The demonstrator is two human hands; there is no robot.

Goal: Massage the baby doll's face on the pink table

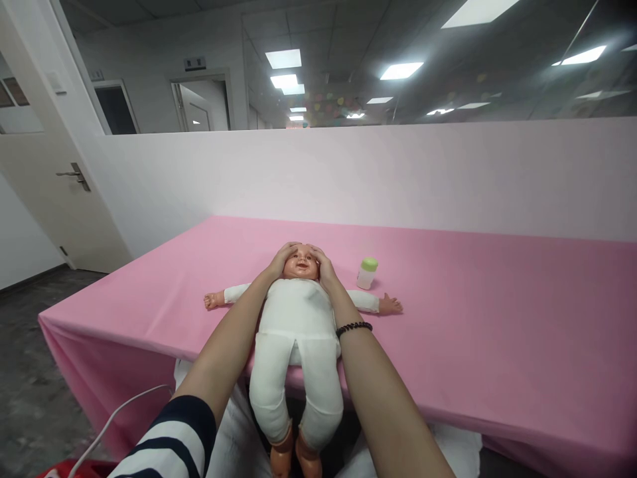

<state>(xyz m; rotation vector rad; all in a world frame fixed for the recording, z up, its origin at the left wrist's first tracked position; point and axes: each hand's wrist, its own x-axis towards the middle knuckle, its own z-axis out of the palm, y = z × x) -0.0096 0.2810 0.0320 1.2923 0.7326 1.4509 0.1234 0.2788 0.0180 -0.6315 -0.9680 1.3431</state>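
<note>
A baby doll [296, 309] in a white cloth suit lies on its back on the pink-covered table [497, 345]. Its arms stretch out to both sides, and its legs hang over the near edge toward me. My left hand [283, 257] lies along the left side of the doll's head, fingers stretched out over the temple and forehead. On the opposite side my right hand [323, 259] rests the same way, open, with its fingertips on the forehead. Between them the doll's face stays visible. My palms partly cover the sides of its head.
A small clear bottle with a green cap [367, 273] stands just beyond the doll's arm on the right. A white wall [378, 179] with glass above it borders the table's far side. At left is a closed door [54, 172]. A pale cable [114, 413] runs by my left sleeve.
</note>
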